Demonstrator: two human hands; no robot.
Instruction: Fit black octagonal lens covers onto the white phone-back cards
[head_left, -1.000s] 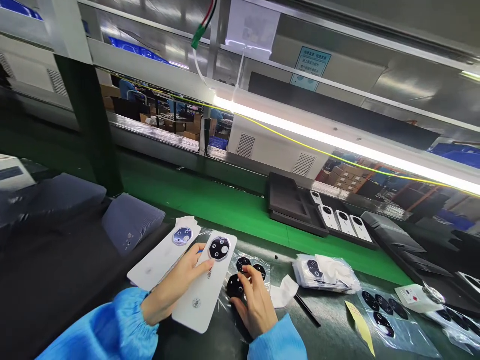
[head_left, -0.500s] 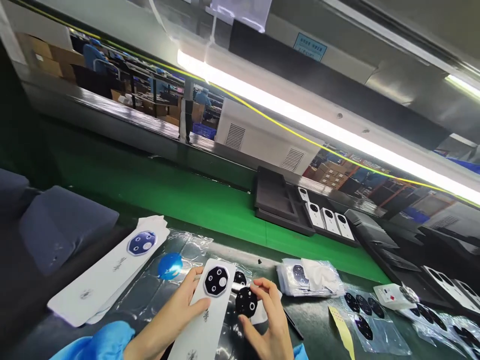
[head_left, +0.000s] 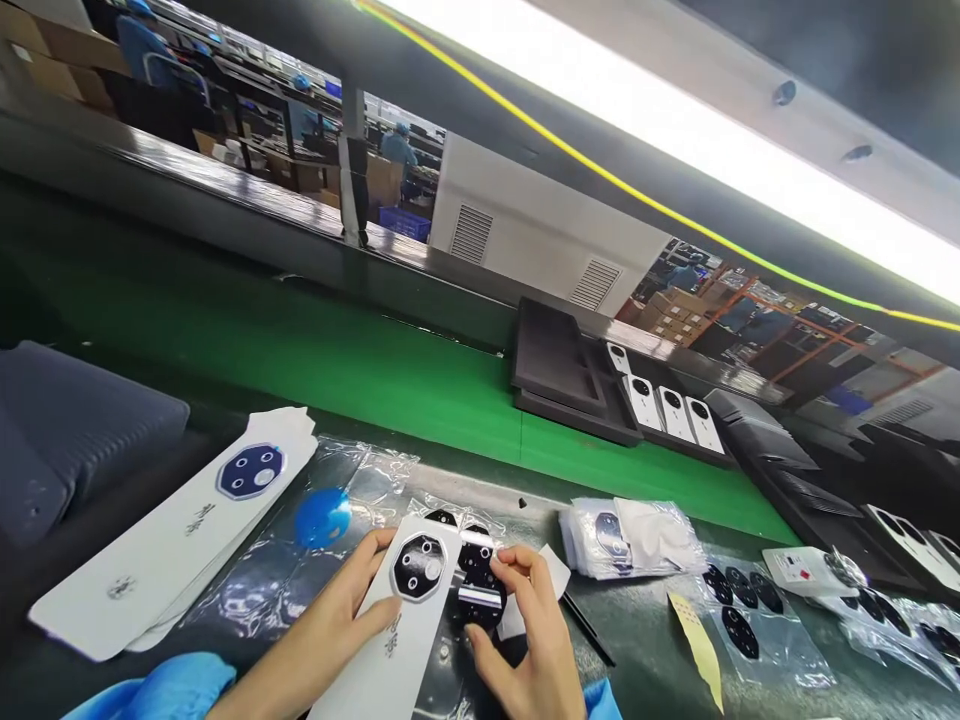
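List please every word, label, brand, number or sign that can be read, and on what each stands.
No text is sharp enough to read.
White panel in left hand: dark script mark, blurred.
Top stacked panel at left: similar mark and round emblem, too small.
White container at right: label with red diamond, print too small.
Background cartons: pale labels, unreadable.

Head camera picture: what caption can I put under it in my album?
White panel in the left grip, black disc in the right grip, a green strip beyond.
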